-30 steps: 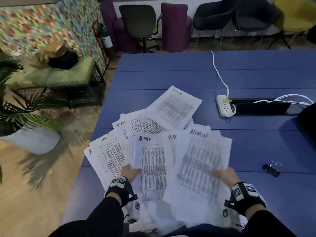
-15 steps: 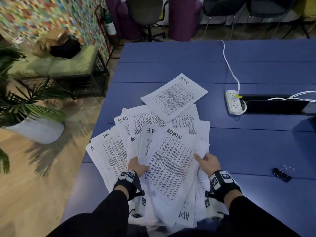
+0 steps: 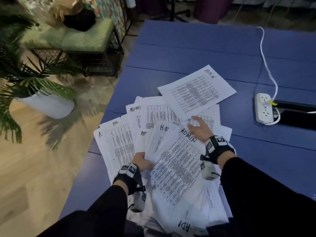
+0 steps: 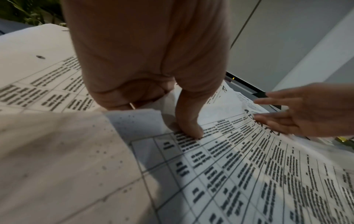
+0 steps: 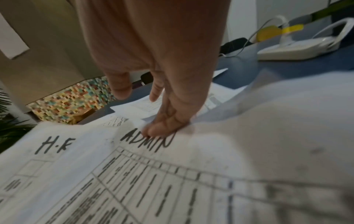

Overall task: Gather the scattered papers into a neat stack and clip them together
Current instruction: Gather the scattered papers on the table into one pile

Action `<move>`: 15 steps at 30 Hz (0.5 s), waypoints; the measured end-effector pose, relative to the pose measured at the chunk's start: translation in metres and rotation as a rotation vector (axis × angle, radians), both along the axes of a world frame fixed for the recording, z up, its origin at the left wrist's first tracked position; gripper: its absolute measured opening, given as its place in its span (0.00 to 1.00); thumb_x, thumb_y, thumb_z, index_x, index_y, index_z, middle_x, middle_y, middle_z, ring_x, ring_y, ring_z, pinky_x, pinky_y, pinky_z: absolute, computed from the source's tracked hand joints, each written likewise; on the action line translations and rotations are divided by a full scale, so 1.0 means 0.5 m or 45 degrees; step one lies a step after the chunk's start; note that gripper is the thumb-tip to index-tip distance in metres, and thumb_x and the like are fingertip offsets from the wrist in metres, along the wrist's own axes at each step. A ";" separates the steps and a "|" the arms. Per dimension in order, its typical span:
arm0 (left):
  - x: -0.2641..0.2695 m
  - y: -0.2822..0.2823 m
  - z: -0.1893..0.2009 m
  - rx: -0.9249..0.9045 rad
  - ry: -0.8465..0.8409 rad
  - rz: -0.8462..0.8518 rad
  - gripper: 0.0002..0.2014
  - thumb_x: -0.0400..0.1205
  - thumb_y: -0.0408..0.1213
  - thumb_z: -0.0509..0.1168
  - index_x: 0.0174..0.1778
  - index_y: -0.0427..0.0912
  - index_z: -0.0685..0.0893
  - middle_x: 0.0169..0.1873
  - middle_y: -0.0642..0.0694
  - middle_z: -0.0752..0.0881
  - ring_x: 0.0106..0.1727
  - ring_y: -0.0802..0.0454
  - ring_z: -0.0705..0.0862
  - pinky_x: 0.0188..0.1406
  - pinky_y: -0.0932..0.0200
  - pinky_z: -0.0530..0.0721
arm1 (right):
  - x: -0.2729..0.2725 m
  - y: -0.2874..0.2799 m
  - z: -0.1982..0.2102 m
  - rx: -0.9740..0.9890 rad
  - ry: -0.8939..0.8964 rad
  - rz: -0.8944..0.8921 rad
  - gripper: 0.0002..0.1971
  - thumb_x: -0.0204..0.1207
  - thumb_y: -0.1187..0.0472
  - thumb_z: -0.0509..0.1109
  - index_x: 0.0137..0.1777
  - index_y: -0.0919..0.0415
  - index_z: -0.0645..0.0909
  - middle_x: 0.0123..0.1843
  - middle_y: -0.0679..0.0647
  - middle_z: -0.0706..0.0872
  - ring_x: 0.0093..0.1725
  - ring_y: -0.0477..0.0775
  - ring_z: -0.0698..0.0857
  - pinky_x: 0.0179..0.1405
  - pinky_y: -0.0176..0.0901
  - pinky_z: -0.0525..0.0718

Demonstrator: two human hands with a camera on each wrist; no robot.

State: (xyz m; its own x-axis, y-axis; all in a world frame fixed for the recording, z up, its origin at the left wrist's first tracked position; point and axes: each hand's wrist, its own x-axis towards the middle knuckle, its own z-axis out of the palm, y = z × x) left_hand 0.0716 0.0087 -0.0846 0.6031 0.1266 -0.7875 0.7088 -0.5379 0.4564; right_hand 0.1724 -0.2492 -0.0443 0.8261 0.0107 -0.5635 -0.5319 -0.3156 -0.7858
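Several printed sheets marked ADMIN and HR lie fanned on the blue table [image 3: 188, 48]. My left hand [image 3: 142, 161] grips the near left edge of a gathered bunch, topped by an ADMIN sheet [image 3: 176, 168]. Its thumb [image 4: 189, 128] presses on the print, with the other fingers curled under the sheets. My right hand [image 3: 198, 129] stretches forward over the papers with straight fingers. Its fingertips [image 5: 162, 128] touch the paper by the word ADMIN. One more ADMIN sheet [image 3: 196, 91] lies farthest out, just beyond that hand. I cannot see a clip in any view.
A white power strip [image 3: 263, 108] with its cable lies right of the papers beside a black cable slot [image 3: 297, 115]. The table's left edge runs close to the HR sheet [image 3: 118, 142]. On the floor to the left stand a potted plant [image 3: 47, 105] and a green bench [image 3: 77, 38].
My right hand has let go of the bunch's right edge and reached forward toward the far sheets. The left hand keeps its grip. The binder clip has left the head view.
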 end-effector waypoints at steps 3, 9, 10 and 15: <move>-0.005 -0.006 0.026 -0.028 -0.020 0.011 0.30 0.59 0.42 0.74 0.57 0.35 0.82 0.48 0.40 0.88 0.49 0.43 0.88 0.50 0.47 0.89 | 0.025 0.036 -0.015 0.200 0.083 -0.138 0.26 0.79 0.61 0.67 0.76 0.50 0.65 0.59 0.60 0.81 0.40 0.55 0.85 0.39 0.46 0.84; -0.004 -0.012 0.055 -0.102 -0.056 0.027 0.12 0.68 0.29 0.70 0.47 0.32 0.83 0.40 0.36 0.87 0.37 0.47 0.85 0.29 0.62 0.82 | 0.043 0.063 -0.026 0.305 0.144 -0.407 0.24 0.77 0.66 0.70 0.73 0.63 0.73 0.60 0.57 0.82 0.49 0.57 0.86 0.49 0.47 0.86; -0.005 -0.013 0.059 -0.123 -0.064 0.027 0.10 0.70 0.27 0.68 0.46 0.31 0.83 0.38 0.38 0.86 0.35 0.48 0.84 0.28 0.63 0.82 | 0.039 0.054 -0.031 0.227 0.111 -0.462 0.21 0.76 0.63 0.71 0.69 0.64 0.77 0.58 0.56 0.85 0.51 0.56 0.86 0.54 0.48 0.87; -0.020 0.023 0.068 -0.123 -0.083 0.129 0.08 0.74 0.22 0.65 0.49 0.31 0.79 0.39 0.41 0.82 0.35 0.53 0.81 0.26 0.64 0.79 | -0.009 -0.044 0.002 -0.466 -0.033 -0.590 0.14 0.70 0.51 0.75 0.49 0.60 0.87 0.47 0.55 0.90 0.44 0.56 0.86 0.45 0.41 0.82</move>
State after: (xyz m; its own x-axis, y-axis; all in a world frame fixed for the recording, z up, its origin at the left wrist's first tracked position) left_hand 0.0616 0.0201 -0.0505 0.6415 0.1145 -0.7585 0.7242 -0.4164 0.5496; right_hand 0.1680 -0.2712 -0.0435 0.7118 -0.5459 -0.4419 -0.6610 -0.3080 -0.6842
